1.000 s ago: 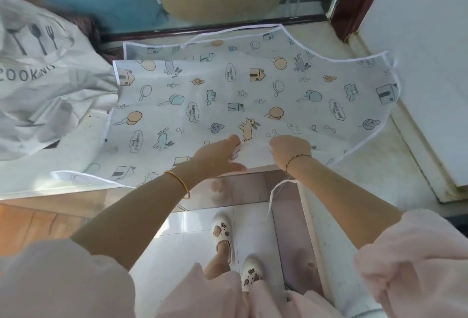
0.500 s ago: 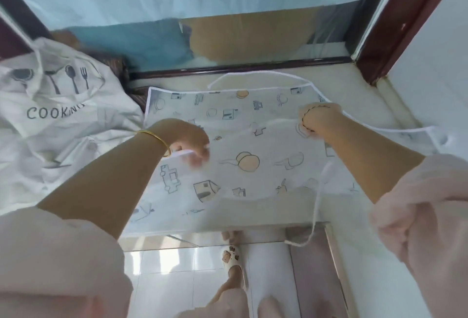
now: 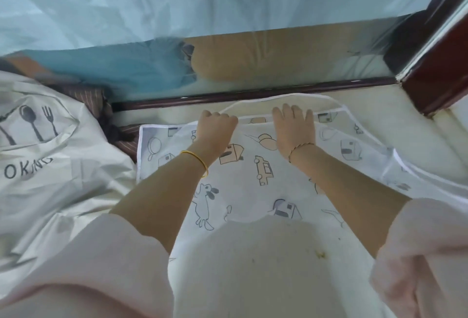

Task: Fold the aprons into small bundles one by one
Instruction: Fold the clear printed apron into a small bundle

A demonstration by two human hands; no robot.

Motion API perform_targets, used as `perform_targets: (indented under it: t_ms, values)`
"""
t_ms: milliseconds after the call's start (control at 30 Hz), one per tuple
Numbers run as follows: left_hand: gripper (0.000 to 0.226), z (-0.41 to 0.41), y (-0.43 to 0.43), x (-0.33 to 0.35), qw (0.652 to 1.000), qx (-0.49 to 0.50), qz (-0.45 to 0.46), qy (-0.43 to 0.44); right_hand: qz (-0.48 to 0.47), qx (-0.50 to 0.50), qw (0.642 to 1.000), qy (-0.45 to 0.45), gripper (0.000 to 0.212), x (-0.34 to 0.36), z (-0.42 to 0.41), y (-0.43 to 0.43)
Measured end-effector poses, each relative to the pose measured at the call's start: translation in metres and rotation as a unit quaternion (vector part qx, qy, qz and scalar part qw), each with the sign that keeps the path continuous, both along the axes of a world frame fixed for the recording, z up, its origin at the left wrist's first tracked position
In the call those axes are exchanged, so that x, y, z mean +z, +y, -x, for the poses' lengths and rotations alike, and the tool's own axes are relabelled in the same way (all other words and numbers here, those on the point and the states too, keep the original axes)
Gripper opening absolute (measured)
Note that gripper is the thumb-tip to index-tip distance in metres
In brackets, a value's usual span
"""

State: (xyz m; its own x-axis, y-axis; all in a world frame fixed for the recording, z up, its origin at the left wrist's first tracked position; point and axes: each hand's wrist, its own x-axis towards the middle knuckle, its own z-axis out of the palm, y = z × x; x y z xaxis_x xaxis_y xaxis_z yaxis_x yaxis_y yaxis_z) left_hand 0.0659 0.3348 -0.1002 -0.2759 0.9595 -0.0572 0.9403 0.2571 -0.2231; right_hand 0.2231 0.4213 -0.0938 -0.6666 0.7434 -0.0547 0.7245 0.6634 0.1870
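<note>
A white apron printed with houses, cars and animals (image 3: 253, 191) lies folded over on the pale ledge (image 3: 266, 262). Its near half now lies on top of the far half. My left hand (image 3: 215, 127) sits at the far edge of the fold with its fingers curled, apparently pinching the cloth. My right hand (image 3: 295, 127) lies flat on the far edge, fingers spread. A white neck strap (image 3: 278, 98) loops out beyond both hands.
A cream apron with a spoon-and-fork print (image 3: 38, 153) lies bunched at the left, over a brown striped cloth (image 3: 88, 94). A glass pane with a dark frame (image 3: 253, 93) runs behind the ledge. A dark red post (image 3: 435, 74) stands at the right.
Both hands carried the apron's near edge away from me to the far edge, folding it in half. My view moved forward over the ledge.
</note>
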Motion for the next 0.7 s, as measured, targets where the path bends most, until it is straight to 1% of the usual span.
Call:
perform_targets:
  t_ms: [67,100,167,233,333,433,500,600,667,700]
  values:
    - [0.026,0.009,0.007,-0.015,0.999,0.004,-0.005,-0.040,0.028,0.027,0.999,0.022,0.067,-0.019,0.018,-0.009]
    - [0.030,0.014,0.007,-0.021,0.998,0.020,-0.004,-0.066,0.047,0.040,0.998,0.018,0.066,-0.028,0.024,-0.012]
    - [0.043,0.028,-0.004,-0.030,0.990,0.082,0.015,-0.110,0.095,0.046,0.994,-0.013,0.065,-0.046,0.029,-0.016]
    - [0.051,0.045,-0.022,-0.034,0.978,0.147,0.042,-0.138,0.135,0.032,0.989,-0.046,0.067,-0.061,0.029,-0.018]
    - [0.059,0.069,-0.054,-0.035,0.958,0.219,0.080,-0.165,0.149,0.027,0.987,-0.061,0.070,-0.072,0.033,-0.018]
    - [0.067,0.075,-0.078,-0.042,0.933,0.215,0.151,-0.247,0.184,0.047,0.977,-0.094,0.067,-0.079,0.039,-0.027]
    - [0.075,0.066,-0.090,-0.050,0.920,0.197,0.192,-0.279,0.194,0.047,0.974,-0.109,0.062,-0.083,0.036,-0.035]
    - [0.083,0.047,-0.101,-0.056,0.934,0.168,0.183,-0.255,0.190,0.036,0.976,-0.101,0.051,-0.080,0.021,-0.040]
    - [0.081,0.039,-0.110,-0.056,0.940,0.163,0.177,-0.242,0.189,0.024,0.975,-0.111,0.045,-0.074,0.011,-0.042]
    - [0.080,0.039,-0.116,-0.056,0.938,0.173,0.180,-0.241,0.186,0.021,0.975,-0.122,0.042,-0.071,0.008,-0.043]
